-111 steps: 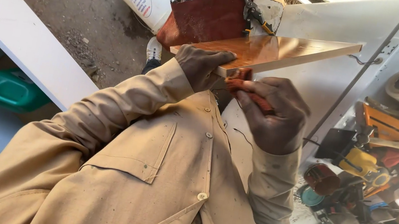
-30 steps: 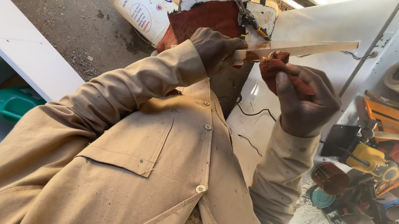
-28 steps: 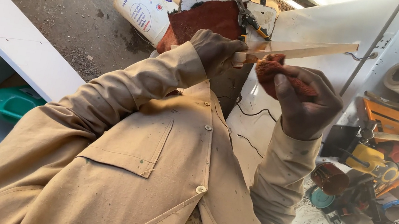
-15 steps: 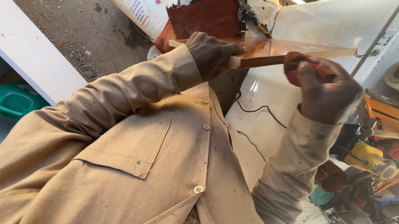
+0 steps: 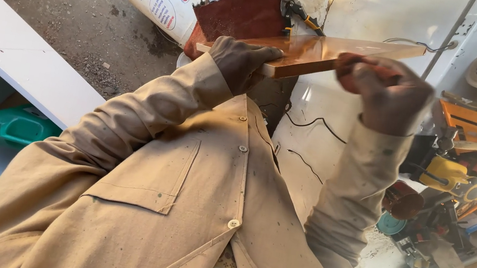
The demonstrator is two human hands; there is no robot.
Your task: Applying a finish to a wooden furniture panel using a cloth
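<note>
1. Workpiece: a long, flat orange-brown wooden board (image 5: 312, 52) with a glossy top face is held in the air, near level, above the white desk (image 5: 363, 19).
2. Left hand (image 5: 239, 62): closed around the near end of the board, thumb below and fingers over the front edge.
3. Right hand (image 5: 383, 91): closed on a small reddish pad (image 5: 355, 63), probably abrasive or cloth, and pressed to the board's front edge near mid-length. Motion blur hides the exact finger position.
4. Progress, as a judgement: the top face already shines; the edge is the surface in work, and its far portion beyond the right hand appears untreated.
5. Surroundings: dark red sheet (image 5: 243, 14) and pliers (image 5: 293, 8) lie behind the board.
</note>
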